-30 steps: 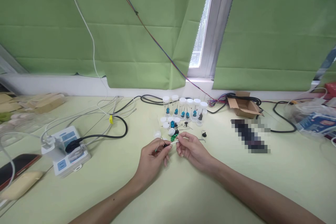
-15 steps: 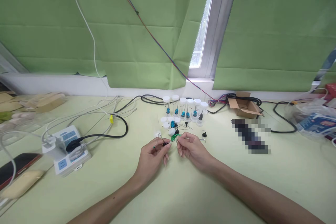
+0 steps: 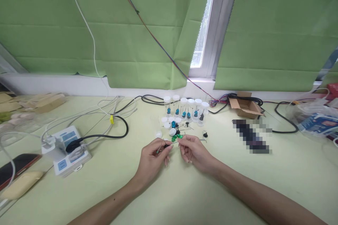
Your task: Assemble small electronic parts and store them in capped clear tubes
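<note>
My left hand [image 3: 153, 156] is closed in a pinch on a small black part [image 3: 166, 145] with thin bent metal wires, one ending in a green tip. A thin metal rod [image 3: 174, 142] runs from this part across to my right hand [image 3: 194, 151], whose thumb and forefinger are closed on its far end. Just behind the fingertips lie small green pieces [image 3: 174, 138]. White caps [image 3: 173, 132], blue pieces [image 3: 173, 124] and black parts with metal pins [image 3: 205, 135] are spread beyond them. Several clear tubes with white lids [image 3: 184, 109] stand upright in a row, holding blue or black parts.
To the left sits a white power strip [image 3: 67, 147] with plugs and black and white cables. An open cardboard box [image 3: 245, 107] stands at the back right, near coiled cables. A pixelated dark object [image 3: 252, 137] lies on the right. A phone [image 3: 17, 168] is at the left edge.
The bent wires at my left hand have turned, their green tip shifting right and down. My right fingers have shifted slightly on the rod.
</note>
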Tool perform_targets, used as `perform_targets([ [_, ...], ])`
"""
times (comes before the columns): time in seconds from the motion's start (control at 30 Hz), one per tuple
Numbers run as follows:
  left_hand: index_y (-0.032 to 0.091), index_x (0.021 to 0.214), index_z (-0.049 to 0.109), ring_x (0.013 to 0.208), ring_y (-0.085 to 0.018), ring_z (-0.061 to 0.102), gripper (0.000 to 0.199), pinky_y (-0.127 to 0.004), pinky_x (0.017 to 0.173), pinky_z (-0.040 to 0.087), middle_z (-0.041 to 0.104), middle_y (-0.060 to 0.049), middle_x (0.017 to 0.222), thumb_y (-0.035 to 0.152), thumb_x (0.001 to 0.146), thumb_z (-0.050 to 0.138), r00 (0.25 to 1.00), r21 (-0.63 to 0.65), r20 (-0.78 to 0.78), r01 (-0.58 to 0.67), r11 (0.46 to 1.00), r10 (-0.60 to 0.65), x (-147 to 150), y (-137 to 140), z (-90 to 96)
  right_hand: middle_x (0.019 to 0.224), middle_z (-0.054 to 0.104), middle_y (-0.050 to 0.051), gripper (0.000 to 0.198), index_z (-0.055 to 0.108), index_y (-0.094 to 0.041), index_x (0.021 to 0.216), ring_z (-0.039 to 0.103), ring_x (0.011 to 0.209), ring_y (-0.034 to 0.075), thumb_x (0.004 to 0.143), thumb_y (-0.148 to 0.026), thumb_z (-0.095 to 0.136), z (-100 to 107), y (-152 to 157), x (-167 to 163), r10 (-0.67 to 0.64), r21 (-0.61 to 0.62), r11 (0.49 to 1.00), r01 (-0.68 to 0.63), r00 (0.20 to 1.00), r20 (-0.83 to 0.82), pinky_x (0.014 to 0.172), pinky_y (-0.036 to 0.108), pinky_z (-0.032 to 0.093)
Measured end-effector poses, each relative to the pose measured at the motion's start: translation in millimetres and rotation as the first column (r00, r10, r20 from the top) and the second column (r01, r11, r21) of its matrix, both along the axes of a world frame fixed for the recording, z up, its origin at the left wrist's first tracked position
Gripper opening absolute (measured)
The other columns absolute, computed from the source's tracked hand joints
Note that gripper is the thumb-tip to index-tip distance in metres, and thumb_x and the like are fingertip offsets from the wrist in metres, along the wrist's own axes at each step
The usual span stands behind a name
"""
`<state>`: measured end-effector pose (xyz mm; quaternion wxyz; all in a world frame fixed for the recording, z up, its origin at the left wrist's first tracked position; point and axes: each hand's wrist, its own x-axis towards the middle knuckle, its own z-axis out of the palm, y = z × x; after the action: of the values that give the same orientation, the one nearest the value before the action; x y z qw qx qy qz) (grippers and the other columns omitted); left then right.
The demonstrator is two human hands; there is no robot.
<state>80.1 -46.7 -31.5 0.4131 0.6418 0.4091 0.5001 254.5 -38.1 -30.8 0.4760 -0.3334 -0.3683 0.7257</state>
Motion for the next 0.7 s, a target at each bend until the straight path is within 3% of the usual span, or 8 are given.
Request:
perform_targets([
  [0.13, 0.016, 0.083, 0.073, 0.046, -0.010, 0.058, 0.017, -0.023, 0.044, 0.049, 0.061, -0.001, 0.077, 0.033, 0.081, 0.071, 0.999, -0.049, 0.027, -0.017, 0.999, 0.018, 0.4, 1.3, 0.5, 0.049, 0.059, -0.004, 0.038, 0.055, -0.017, 0.067, 0.051, 0.034, 0.007, 0.075, -0.045, 0.079, -4.0, 1.3, 0.0, 0.006, 0.033, 0.999, -0.006, 1.000, -0.017, 0.032, 0.017, 0.031],
  [0.3, 0.015, 0.085, 0.071, 0.043, -0.011, 0.056, 0.020, -0.023, 0.045, 0.048, 0.060, 0.002, 0.059, 0.034, 0.080, 0.072, 0.997, -0.123, 0.052, -0.042, 0.992, 0.049, 0.0, 2.9, 0.5, 0.066, 0.065, -0.003, 0.034, 0.063, -0.018, 0.087, 0.055, 0.046, 0.007, 0.074, -0.042, 0.082, -8.3, 3.1, 2.5, 0.019, 0.053, 0.999, -0.011, 0.989, -0.149, 0.042, 0.018, 0.035],
  [0.43, 0.015, 0.087, 0.069, 0.041, -0.011, 0.054, 0.022, -0.023, 0.046, 0.047, 0.061, 0.003, 0.052, 0.036, 0.080, 0.073, 0.996, -0.179, 0.069, -0.039, 0.983, 0.052, -1.5, 4.5, -0.5, 0.078, 0.067, 0.001, 0.034, 0.069, -0.017, 0.098, 0.057, 0.052, 0.007, 0.076, -0.040, 0.081, -8.8, 3.9, 4.0, 0.067, 0.093, 0.994, -0.054, 0.987, -0.149, 0.046, 0.020, 0.037],
  [0.7, 0.015, 0.087, 0.070, 0.042, -0.011, 0.054, 0.021, -0.023, 0.045, 0.048, 0.061, 0.002, 0.056, 0.035, 0.079, 0.073, 0.996, -0.176, 0.081, -0.024, 0.984, 0.039, -1.1, 4.2, 0.1, 0.077, 0.064, 0.000, 0.028, 0.069, -0.017, 0.091, 0.056, 0.053, 0.008, 0.077, -0.039, 0.081, -13.2, 4.6, 3.7, 0.078, 0.119, 0.991, -0.063, 0.989, -0.128, 0.048, 0.021, 0.037],
])
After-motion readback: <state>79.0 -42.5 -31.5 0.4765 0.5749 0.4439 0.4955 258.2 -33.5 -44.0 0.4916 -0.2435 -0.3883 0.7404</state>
